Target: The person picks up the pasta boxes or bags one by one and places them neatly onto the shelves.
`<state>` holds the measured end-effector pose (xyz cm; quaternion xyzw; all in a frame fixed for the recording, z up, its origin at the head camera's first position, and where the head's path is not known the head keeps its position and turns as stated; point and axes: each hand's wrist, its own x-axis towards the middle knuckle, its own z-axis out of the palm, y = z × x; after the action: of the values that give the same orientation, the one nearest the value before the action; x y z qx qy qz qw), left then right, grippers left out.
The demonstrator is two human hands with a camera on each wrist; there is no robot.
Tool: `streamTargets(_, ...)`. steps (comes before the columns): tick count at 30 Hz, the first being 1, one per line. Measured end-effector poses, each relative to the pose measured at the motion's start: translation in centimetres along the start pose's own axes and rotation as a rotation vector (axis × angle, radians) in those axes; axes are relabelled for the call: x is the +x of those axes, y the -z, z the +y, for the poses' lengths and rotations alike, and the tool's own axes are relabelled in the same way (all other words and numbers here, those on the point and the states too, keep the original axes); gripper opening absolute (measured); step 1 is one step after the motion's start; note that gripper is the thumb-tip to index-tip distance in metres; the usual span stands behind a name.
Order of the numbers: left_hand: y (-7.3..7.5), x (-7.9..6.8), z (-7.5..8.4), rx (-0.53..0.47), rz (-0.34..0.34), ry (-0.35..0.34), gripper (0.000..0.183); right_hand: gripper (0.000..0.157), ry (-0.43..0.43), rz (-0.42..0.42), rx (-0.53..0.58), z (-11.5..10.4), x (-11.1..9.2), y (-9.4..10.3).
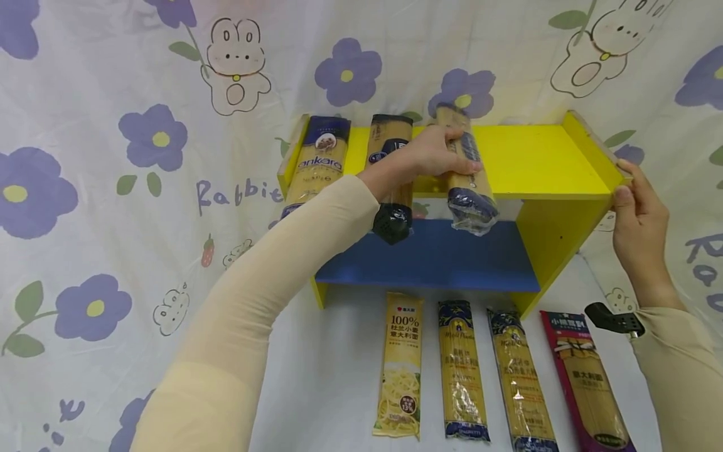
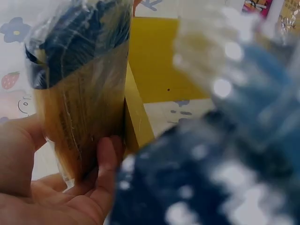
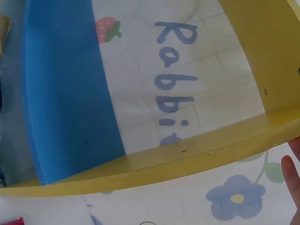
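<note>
My left hand (image 1: 437, 150) grips a pack of spaghetti (image 1: 465, 150) in clear wrap with dark blue ends, thumb on one side and fingers on the other. The pack lies tilted over the front edge of the yellow top shelf. In the left wrist view, the same spaghetti pack (image 2: 84, 93) stands between thumb and fingers (image 2: 108, 157). My right hand (image 1: 641, 216) holds the right side panel of the yellow and blue shelf rack (image 1: 590, 154) at its upper front corner. Only its fingertips (image 3: 291, 173) show in the right wrist view, beside the yellow panel (image 3: 187, 159).
On the top shelf, left of the held pack, lie an Ankara pasta pack (image 1: 322, 157) and a dark-ended pasta pack (image 1: 390, 138). The blue lower shelf (image 1: 452, 257) sits beneath. Several packs, including a yellow one (image 1: 400, 370) and a red-edged one (image 1: 587, 376), lie in front.
</note>
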<state>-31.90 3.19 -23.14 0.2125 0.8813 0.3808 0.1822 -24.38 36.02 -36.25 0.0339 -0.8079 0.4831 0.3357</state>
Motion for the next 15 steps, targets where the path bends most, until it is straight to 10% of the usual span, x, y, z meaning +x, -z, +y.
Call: streamTargets(15, -0.18, 0.33, 0.6, 0.247, -0.056, -0.043, 0.084, 0.039, 0.007, 0.012, -0.001, 0.44, 0.16, -0.05)
